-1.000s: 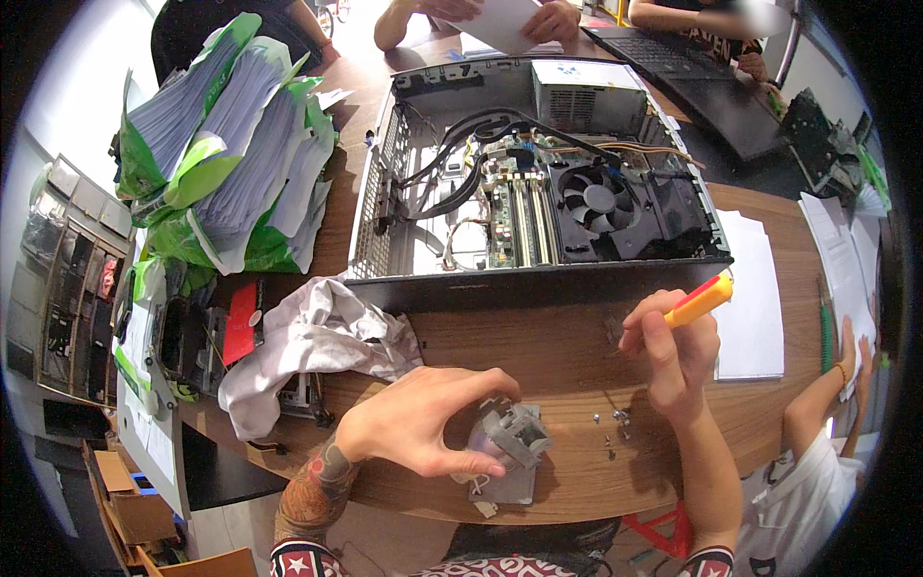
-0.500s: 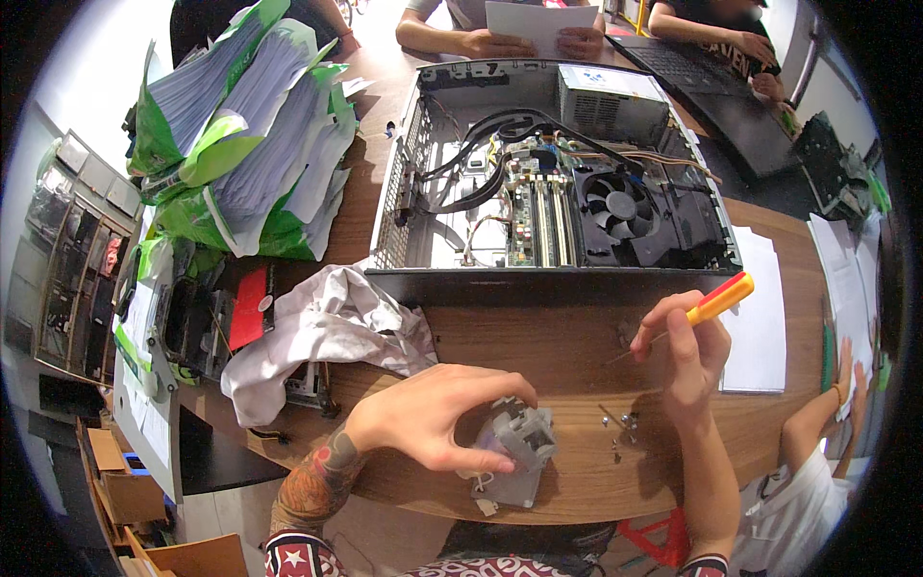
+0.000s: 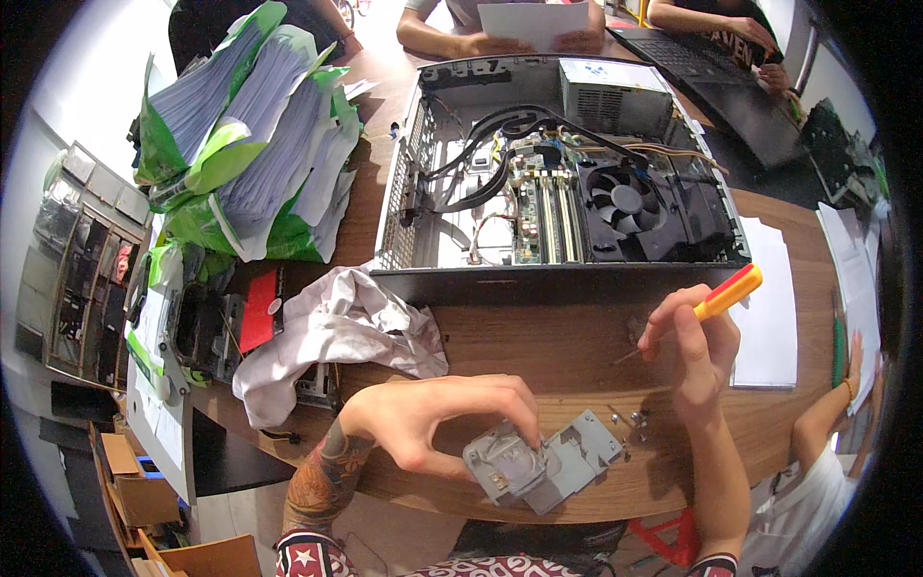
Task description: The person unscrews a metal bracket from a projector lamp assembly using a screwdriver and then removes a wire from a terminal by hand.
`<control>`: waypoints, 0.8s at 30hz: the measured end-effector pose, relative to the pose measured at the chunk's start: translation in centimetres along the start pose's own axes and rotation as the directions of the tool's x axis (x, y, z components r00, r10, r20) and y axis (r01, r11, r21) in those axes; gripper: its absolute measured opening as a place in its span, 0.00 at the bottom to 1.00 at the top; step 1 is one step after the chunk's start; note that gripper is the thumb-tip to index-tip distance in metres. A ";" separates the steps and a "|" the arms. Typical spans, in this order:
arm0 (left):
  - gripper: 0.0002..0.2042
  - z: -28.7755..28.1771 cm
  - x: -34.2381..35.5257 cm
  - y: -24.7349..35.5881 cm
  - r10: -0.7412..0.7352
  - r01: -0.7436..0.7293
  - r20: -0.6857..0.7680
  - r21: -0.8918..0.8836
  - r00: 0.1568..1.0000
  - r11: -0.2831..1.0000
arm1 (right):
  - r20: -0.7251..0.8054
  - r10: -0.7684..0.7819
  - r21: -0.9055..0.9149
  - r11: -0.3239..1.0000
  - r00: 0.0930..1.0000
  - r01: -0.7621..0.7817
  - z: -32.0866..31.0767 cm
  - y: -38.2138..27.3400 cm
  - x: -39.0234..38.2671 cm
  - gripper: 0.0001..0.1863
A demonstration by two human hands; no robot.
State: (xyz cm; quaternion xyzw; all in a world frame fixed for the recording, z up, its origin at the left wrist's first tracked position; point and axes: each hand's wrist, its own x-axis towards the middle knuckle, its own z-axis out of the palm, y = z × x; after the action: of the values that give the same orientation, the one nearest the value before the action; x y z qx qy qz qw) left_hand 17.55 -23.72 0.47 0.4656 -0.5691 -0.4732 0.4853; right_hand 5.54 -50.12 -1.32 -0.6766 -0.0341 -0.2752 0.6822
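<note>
My left hand grips a small grey metal-and-plastic assembly, which now shows a flat plate reaching out to the right on the wooden table. My right hand holds a yellow-and-red screwdriver above the table, its thin shaft angled down to the left. Small screws lie scattered between my hands, beside the plate. Behind them sits an open computer case with a black fan, cables and board. A crumpled pale cloth lies to the left of my left hand.
Papers in green wrappers are heaped at the left. Loose sheets lie right of the case. A laptop is at the back right. Co-workers' hands hold paper across the table; another person's arm rests at the right.
My left hand has turned the grey assembly over and sideways, so its flat plate now extends rightward. The screwdriver has shifted slightly right. A co-worker across the table has lowered their paper.
</note>
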 end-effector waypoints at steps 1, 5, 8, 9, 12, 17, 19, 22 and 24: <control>0.28 0.0 0.0 -0.1 -0.002 0.002 0.002 -0.001 1.000 1.000 | -0.002 0.001 0.001 1.000 1.000 -0.001 0.0 0.0 0.0 0.14; 0.30 0.2 -0.4 -0.3 -0.010 0.010 0.004 -0.035 1.000 0.999 | -0.003 0.000 -0.024 1.000 1.000 0.000 0.1 0.0 0.0 0.14; 0.33 0.3 -0.6 -0.5 -0.027 0.024 -0.035 -0.083 0.999 0.996 | -0.003 -0.008 -0.025 1.000 1.000 0.008 0.2 -0.1 0.0 0.14; 0.34 0.3 -0.6 -0.6 -0.025 0.020 -0.050 -0.100 0.998 0.995 | -0.001 -0.010 -0.031 0.999 1.000 0.010 0.2 -0.2 0.0 0.14; 0.35 -0.1 -0.7 -0.7 -0.040 0.038 -0.028 -0.052 0.999 0.998 | 0.010 -0.014 -0.039 0.999 1.000 0.014 0.1 -0.1 0.0 0.14; 0.33 -0.4 -0.5 -0.2 -0.034 0.033 -0.016 -0.077 0.999 0.997 | 0.017 -0.006 -0.055 0.998 1.000 0.007 0.2 -0.1 0.0 0.14; 0.33 -0.5 -0.4 -0.2 -0.023 0.022 -0.015 -0.062 1.000 0.998 | 0.014 -0.002 -0.049 0.999 1.000 0.003 0.2 0.0 0.0 0.14; 0.33 0.0 -0.5 0.4 -0.124 0.114 -0.101 -0.097 0.987 0.989 | 0.006 -0.004 -0.037 0.999 1.000 0.004 0.2 -0.1 0.0 0.15; 0.34 0.3 -0.4 0.4 -0.212 0.174 -0.208 -0.186 0.955 0.967 | 0.000 0.001 -0.049 0.999 1.000 -0.002 0.1 -0.1 0.0 0.15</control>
State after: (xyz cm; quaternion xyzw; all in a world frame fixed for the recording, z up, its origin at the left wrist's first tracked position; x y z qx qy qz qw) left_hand 17.30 -23.28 0.80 0.5281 -0.4203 -0.5079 0.5352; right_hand 5.52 -49.97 -1.19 -0.6931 -0.0266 -0.2755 0.6655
